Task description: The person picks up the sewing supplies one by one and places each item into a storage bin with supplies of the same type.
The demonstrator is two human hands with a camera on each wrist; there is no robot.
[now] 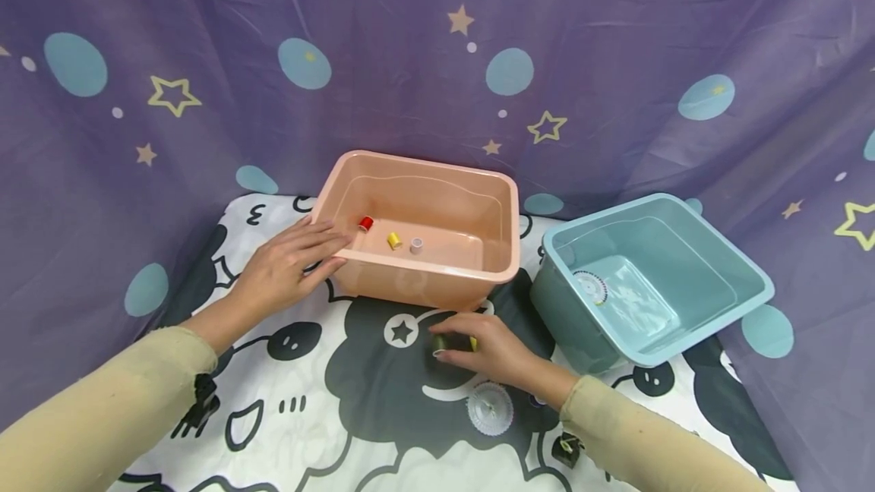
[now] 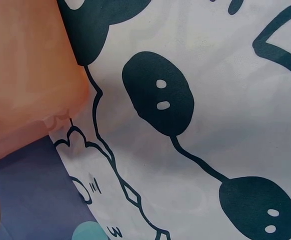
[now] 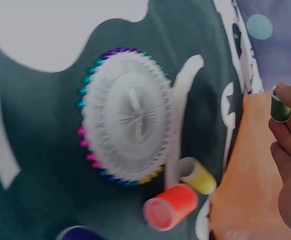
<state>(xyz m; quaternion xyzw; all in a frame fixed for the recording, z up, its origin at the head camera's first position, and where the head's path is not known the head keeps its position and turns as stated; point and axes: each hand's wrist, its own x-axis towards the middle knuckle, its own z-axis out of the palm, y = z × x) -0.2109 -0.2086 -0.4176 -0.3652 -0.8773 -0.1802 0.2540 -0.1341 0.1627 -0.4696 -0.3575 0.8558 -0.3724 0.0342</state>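
My right hand (image 1: 481,344) pinches a green thread spool (image 3: 280,106) between thumb and fingers, in front of the peach bin (image 1: 410,279). My left hand (image 1: 287,260) rests on that bin's front left corner, its fingers extended over the rim. Inside the bin lie a red spool (image 1: 366,224), a yellow spool (image 1: 394,241) and a pale spool (image 1: 416,246). On the cloth near my right hand are a pin wheel (image 3: 128,117) edged with coloured pinheads, another yellow spool (image 3: 199,177), a bright orange-red spool (image 3: 170,207) and a partly cut-off dark blue spool (image 3: 78,234).
A blue-green bin (image 1: 690,340) stands at the right, with another pin wheel (image 1: 590,288) inside. A black-and-white patterned cloth (image 1: 273,401) covers the table. Behind the bins hangs a purple curtain (image 1: 410,36) with stars and dots.
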